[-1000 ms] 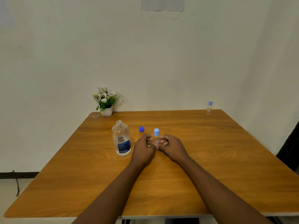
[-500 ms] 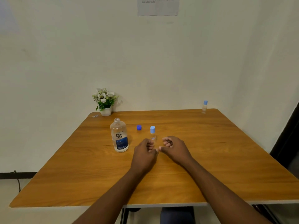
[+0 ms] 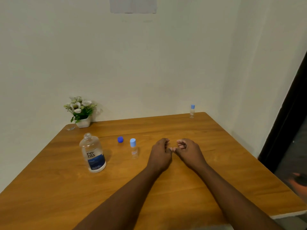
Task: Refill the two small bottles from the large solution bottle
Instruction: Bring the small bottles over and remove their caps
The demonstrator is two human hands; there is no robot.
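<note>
Wood fills the lower half of the frame: a table [image 3: 216,171] with an orange-brown top is set into a corner of pale walls. A sheet of paper [image 3: 132,4] is fixed to the wall at the top centre, its print too blurred to be read. Two bare forearms are stretched from the bottom edge toward the middle of the frame. The left hand [image 3: 160,154] and the right hand [image 3: 188,151] are laid on the tabletop side by side, just right of centre, with the thumb tips touching or nearly so. On both, the fingers are curled in toward the palm, and nothing is held in either.

The large solution bottle [image 3: 93,155] is stood upright left of centre, well apart from the hands. Its neck is uncapped and a blue label is carried on its lower body; the liquid level cannot be told. A pot of white flowers [image 3: 81,112] is placed at the table's far left corner, against the wall.

The nearer small bottle [image 3: 133,149], clear with a light blue cap on, is stood upright between the large solution bottle and the left hand, near the hand but not touched by it. The farther small bottle [image 3: 192,111], also capped in light blue, is seen upright at the table's far right corner, right of centre in the frame. A dark blue cap [image 3: 120,139] is laid on the wood just above and left of the nearer small bottle. A tiny clear object [image 3: 71,128] is seen beside the pot of white flowers; what it is cannot be told.
</note>
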